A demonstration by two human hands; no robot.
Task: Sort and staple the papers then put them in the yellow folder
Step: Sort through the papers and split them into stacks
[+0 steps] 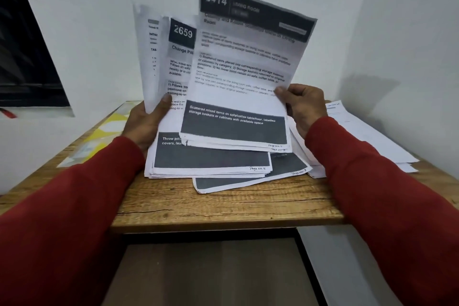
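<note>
Standing nearly upright over a wooden table (223, 206), a fan of printed papers (218, 97) is gripped from both sides by a person in red sleeves (74, 206). The left hand (146, 122) curls round the left edge of the rear sheets, thumb pressed on a page headed 2659 (182, 62). The right hand (304, 107) pinches the right edge of the front bundle, whose top page is headed 3414 (246, 57) and is blurred toward the top. That front bundle overlaps the 2659 page and carries a handwritten page number at its lower right corner, too small to read surely. The lower edges of the held sheets rest on or just above a loose pile (211, 164) lying flat on the table, its top sheet marked Page No: 4, with another dark-banded sheet (248, 181) poking out beneath at an angle. More white sheets (367, 136) lie spread on the right part of the table, behind the right forearm. The yellow folder (104, 131) lies flat at the table's left side, partly hidden by the left hand and sleeve, apart from the papers in hand. White walls (87, 32) meet in the corner behind, and a dark window (22, 52) sits at the left.
</note>
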